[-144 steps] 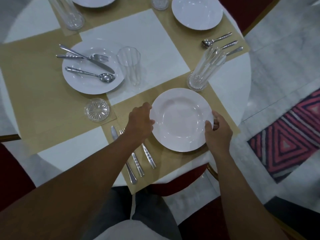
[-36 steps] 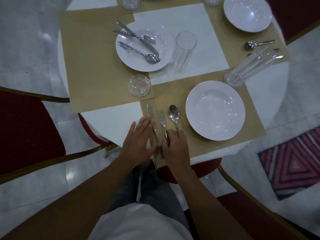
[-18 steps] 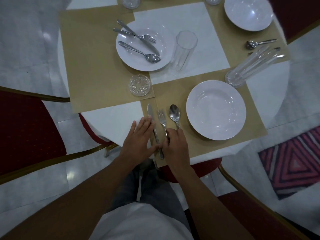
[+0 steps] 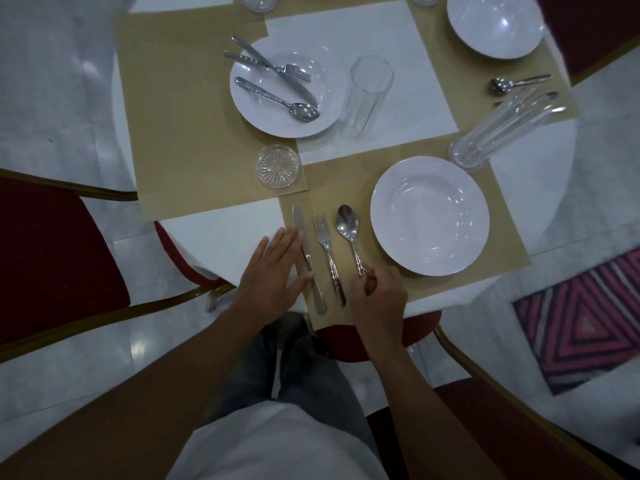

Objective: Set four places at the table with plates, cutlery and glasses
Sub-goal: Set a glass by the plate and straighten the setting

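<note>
On the near tan placemat [image 4: 346, 178] a knife [image 4: 302, 233], a fork [image 4: 325, 247] and a spoon [image 4: 348, 225] lie side by side to the left of a white plate [image 4: 429, 216]. My left hand [image 4: 273, 271] lies flat with straight fingers beside the knife, its thumb against the knife's handle. My right hand [image 4: 379, 296] pinches the end of the spoon's handle. A tall clear glass [image 4: 498, 129] stands beyond the plate. At the far left setting, a plate [image 4: 263, 123] carries a knife, a fork and a spoon, with a glass [image 4: 367, 95] beside it.
A small glass [image 4: 278, 166] stands on the left placemat's corner. At the far right setting lie a white plate [image 4: 495, 24] and a spoon [image 4: 512, 84]. Red chairs [image 4: 52, 254] flank the round table, one tucked under its near edge. A patterned rug [image 4: 581, 317] lies on the floor.
My right hand has moved right, off the fork's handle, and now pinches the spoon's handle end. The left hand stays flat beside the knife.
</note>
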